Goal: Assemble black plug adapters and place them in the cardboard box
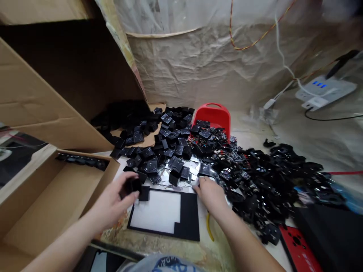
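My left hand [120, 194] is closed around a black plastic part [133, 186] above the left edge of a flat black frame [189, 217]. The frame lies on the table and has a white sheet inside its opening. Another small black piece [145, 193] rests at the frame's upper left corner, close to my left fingertips. Past the frame's upper right corner, my right hand [211, 192] has its fingers pinched together beside flat silvery pieces [193, 166]; a small pale item at its fingertips is too blurred to name. Black square housings [151, 166] are heaped beyond both hands.
An open cardboard box [53, 196] stands at the left. A red scoop [217, 115] sits behind a pile of small parts. More black parts [263, 181] cover the right side, near a red box [300, 249]. A power strip [326, 90] hangs at upper right.
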`<state>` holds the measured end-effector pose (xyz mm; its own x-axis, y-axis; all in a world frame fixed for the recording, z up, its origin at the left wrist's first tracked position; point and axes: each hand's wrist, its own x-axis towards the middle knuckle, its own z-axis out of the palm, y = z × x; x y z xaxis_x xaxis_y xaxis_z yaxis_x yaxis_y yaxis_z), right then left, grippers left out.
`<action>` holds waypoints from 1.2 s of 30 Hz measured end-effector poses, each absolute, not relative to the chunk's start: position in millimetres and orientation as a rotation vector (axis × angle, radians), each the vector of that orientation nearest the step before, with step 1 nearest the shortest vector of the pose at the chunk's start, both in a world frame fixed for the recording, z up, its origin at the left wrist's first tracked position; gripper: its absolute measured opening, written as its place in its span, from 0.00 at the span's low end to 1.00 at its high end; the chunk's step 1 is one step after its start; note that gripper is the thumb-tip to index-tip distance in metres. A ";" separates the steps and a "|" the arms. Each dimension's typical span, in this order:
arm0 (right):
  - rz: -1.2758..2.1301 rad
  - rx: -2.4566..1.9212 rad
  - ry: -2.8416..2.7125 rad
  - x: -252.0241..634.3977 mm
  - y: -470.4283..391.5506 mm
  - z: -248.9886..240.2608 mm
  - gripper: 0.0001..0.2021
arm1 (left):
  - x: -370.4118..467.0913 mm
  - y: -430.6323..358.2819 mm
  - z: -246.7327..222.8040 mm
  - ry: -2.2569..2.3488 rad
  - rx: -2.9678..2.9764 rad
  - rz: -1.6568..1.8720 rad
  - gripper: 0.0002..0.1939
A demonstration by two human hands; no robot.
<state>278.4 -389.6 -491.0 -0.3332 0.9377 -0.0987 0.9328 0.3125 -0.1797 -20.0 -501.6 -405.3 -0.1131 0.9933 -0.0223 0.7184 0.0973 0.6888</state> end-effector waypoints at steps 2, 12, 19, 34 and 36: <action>0.317 -1.790 -2.504 280.8 -390.3 -495.2 0.09 | 0.2 -517.9 -417.4 1.760 1.572 0.814 0.20; 0.684 -1.334 -1.896 288.7 -407.0 -467.3 0.12 | 60.6 -516.7 -438.0 1.598 1.634 1.028 0.22; 1.175 -0.897 -1.668 245.2 -460.9 -423.6 0.08 | 70.3 -516.8 -442.6 1.715 1.760 1.019 0.26; 1.361 -0.861 -1.486 235.9 -468.0 -422.8 0.08 | 66.9 -518.8 -456.6 1.756 1.728 1.110 0.18; 1.321 -0.867 -1.505 234.2 -468.6 -423.6 0.08 | 67.8 -518.6 -452.5 1.700 1.769 1.077 0.29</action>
<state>234.2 -468.6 -423.6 -0.3256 0.9270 0.1860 -0.0642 0.1746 -0.9825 67.8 -518.6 -452.5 -0.0688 0.9732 0.2196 0.6145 -0.1321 0.7778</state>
